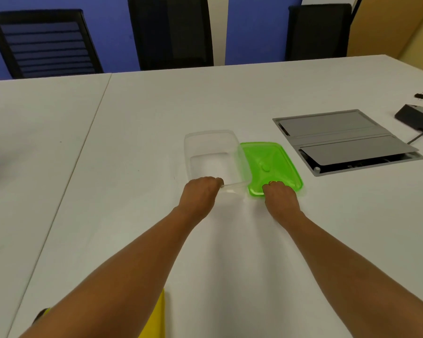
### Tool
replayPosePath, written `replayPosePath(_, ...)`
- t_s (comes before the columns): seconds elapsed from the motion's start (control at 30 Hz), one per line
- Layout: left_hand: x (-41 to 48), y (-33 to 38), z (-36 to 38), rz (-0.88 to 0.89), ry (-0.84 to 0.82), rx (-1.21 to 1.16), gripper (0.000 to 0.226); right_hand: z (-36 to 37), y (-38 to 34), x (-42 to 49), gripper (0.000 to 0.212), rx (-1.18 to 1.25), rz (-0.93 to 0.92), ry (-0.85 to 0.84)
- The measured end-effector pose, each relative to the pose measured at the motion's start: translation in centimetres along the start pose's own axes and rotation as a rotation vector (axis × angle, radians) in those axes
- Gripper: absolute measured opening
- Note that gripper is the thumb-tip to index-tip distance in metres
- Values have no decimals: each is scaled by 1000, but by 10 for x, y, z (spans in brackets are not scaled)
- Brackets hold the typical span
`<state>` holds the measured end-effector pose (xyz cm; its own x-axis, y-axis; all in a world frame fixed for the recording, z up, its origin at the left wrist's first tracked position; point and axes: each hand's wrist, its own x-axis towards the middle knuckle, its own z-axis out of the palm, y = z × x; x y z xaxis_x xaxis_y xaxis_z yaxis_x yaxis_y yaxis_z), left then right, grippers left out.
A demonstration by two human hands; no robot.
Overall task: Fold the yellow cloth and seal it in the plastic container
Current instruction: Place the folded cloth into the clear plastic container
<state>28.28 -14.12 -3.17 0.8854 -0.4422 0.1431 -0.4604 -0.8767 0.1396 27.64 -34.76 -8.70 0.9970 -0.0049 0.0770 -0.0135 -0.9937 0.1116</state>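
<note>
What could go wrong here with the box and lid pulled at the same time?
The clear box is light and held only at its near rim by the left hand, so it may tip. The green lid overlaps the box and could snag it. The yellow cloth still isn't inside.

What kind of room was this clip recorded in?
Most likely an office meeting room: a large white table with a built-in cable hatch, black office chairs along its far side, and a blue wall behind them.
</note>
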Motion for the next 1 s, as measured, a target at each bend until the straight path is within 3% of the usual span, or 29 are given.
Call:
replayPosePath(0.1, -23, 10, -5, 28, 1, -27, 35, -20, 0, -25, 12, -18, 12, -156)
replayPosePath(0.13, -31, 13, -7, 30, 8, -33, 35, -20, 2, -31, 12, 12, 19, -147)
replayPosePath(0.2, -47, 20, -11, 43, 45, -41, 35, -19, 7, -47, 12, 94, -13, -56)
replayPosePath(0.3, -77, 32, -26, 81, 105, -2, 34, -22, 10, -74, 40, 114, -32, -72)
replayPosePath(0.37, -100, 40, -30, 93, 85, 64, 39, -27, 14, -93, 46, 139, -46, -38)
replayPosePath(0.73, -208, 84, -42, 147, -33, 123, 42, -36, 19, -217, 39, 81, -65, 67)
replayPosePath(1.0, -253, 110, -35, 159, -73, 135, 44, -25, 23, -279, 40, 72, -38, 10)
